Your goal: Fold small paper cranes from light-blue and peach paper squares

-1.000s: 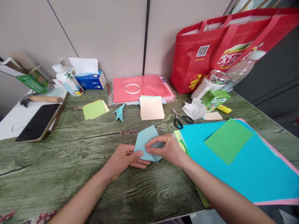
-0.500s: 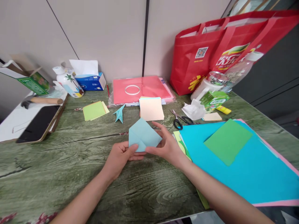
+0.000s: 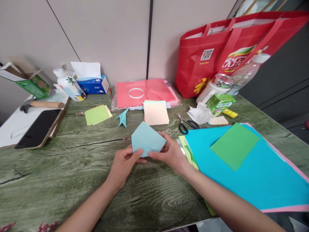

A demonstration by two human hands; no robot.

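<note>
A light blue sheet of folded paper (image 3: 147, 139) is held up between both hands above the wooden table (image 3: 79, 170). My left hand (image 3: 125, 164) pinches its lower left edge, thumb in front and fingers behind. At the lower right edge my right hand (image 3: 172, 154) grips it the same way, its fingers partly hidden behind the sheet. Beyond the paper lie a small folded teal paper figure (image 3: 123, 118) and a stack of pale square paper (image 3: 156, 112). Black-handled scissors (image 3: 183, 124) rest to the right of the stack.
Large blue sheets (image 3: 231, 180) with a green square (image 3: 235, 146) cover the right side. A red bag (image 3: 200, 64), a white jar (image 3: 211, 91) and a crumpled tissue (image 3: 200, 112) stand behind. At left are a phone (image 3: 38, 129), a hammer (image 3: 45, 104) and a tissue box (image 3: 93, 84).
The right fingers have closed in behind the paper and now grip its edge. A crease across its front shows less now. The paper has shifted slightly left in view.
</note>
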